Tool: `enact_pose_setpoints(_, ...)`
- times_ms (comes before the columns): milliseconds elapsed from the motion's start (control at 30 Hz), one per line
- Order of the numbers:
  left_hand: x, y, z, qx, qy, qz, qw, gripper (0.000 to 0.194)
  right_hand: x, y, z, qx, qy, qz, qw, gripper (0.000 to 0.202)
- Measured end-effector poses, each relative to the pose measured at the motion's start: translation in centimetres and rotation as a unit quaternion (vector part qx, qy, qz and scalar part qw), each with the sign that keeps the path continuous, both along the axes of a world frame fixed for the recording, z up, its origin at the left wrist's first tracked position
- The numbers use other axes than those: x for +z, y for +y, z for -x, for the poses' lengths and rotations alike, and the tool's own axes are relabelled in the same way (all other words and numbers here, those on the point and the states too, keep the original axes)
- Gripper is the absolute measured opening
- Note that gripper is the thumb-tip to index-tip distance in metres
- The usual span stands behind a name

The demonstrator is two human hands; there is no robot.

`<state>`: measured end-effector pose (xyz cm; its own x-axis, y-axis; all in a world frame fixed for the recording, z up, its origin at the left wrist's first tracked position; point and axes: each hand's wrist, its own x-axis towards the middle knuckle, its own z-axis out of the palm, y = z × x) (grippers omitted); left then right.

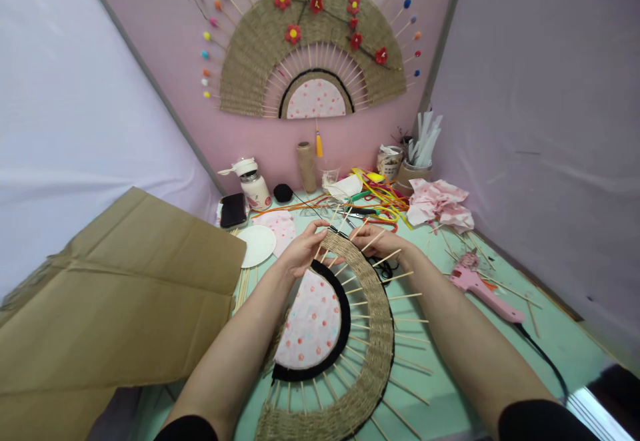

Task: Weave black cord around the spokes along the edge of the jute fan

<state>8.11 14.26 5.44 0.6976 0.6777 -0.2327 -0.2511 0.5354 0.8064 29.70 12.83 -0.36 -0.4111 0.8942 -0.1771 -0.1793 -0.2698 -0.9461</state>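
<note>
A half-round woven fan (pixel 381 308) leans over the table in front of me, its thin sticks poking out past the straw band. Its core is covered in pink flowered fabric (pixel 311 321) with a black border. My left hand (pixel 303 251) is closed on the band's upper end, thumb on top. At the outer edge, my right hand (pixel 376 241) is closed with its fingertips at the black cord (pixel 340 231), which runs along the rim. Part of its grip is hidden behind the sticks. Loose loops of black cord (pixel 384 270) lie below that hand.
Bent cardboard (pixel 150 308) stands at left. A pink glue gun (pixel 485 288) with a cable lies at right. Behind are a black yarn ball (pixel 283 192), a white bottle (pixel 256 190), scissors (pixel 363 212) and crumpled fabric (pixel 440 204). A finished fan (pixel 245 61) hangs on the wall.
</note>
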Motion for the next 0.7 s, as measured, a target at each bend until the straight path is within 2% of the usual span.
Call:
enact_pose_setpoints(200, 0.0, 0.11, 0.12, -0.011, -0.002, -0.008, 1.0, 0.026, 0.32, -0.19, -0.06, 0.0, 0.018, -0.001, 1.0, 0.033)
enact_pose_setpoints(367, -0.24, 0.38, 0.12, 0.006, 0.006, -0.004, 1.0, 0.021, 0.73, -0.37, -0.07, -0.009, 0.033, -0.008, 0.999, 0.03)
enact_pose_setpoints(700, 0.12, 0.48, 0.34, -0.035, 0.039, -0.024, 0.998, 0.04, 1.03, -0.54, 0.04, -0.033, 0.051, 0.001, 0.998, 0.028)
